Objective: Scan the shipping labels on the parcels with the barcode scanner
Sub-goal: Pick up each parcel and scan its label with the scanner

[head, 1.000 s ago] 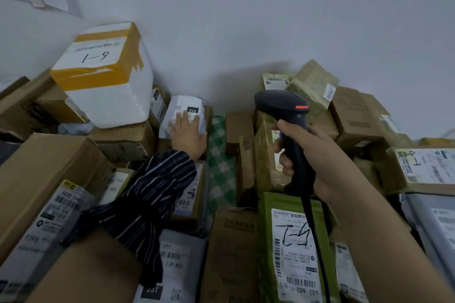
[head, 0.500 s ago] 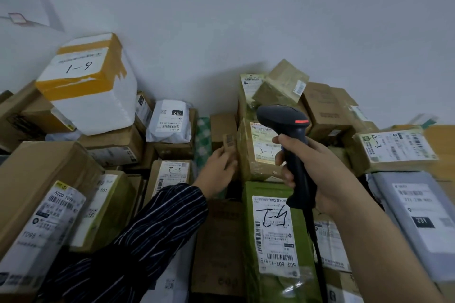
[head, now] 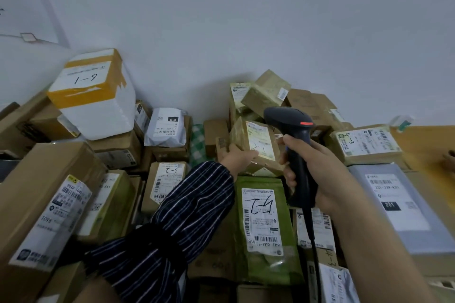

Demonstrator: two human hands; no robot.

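My right hand (head: 317, 172) grips the handle of a black barcode scanner (head: 293, 145) with a red mark on its head; its cable hangs down toward me. The scanner head points toward the back pile. My left hand (head: 236, 158), in a dark striped sleeve, holds the lower left edge of a small brown parcel (head: 256, 145) marked 3-1, tilted up with its white label facing me. Just below it lies a green parcel (head: 266, 229) with a large white shipping label.
Parcels crowd the whole surface against a white wall. A white foam box (head: 98, 101) marked 1-6 stands back left, a white bag (head: 167, 128) beside it, a box marked 3-2 (head: 167, 179) in the middle, a box marked 4-3 (head: 366, 142) and a grey mailer (head: 398, 206) at right.
My left hand left the white bag at the back, moved right across the pile and took hold of the brown 3-1 parcel, tilting it up. The scanner stayed in my right hand.
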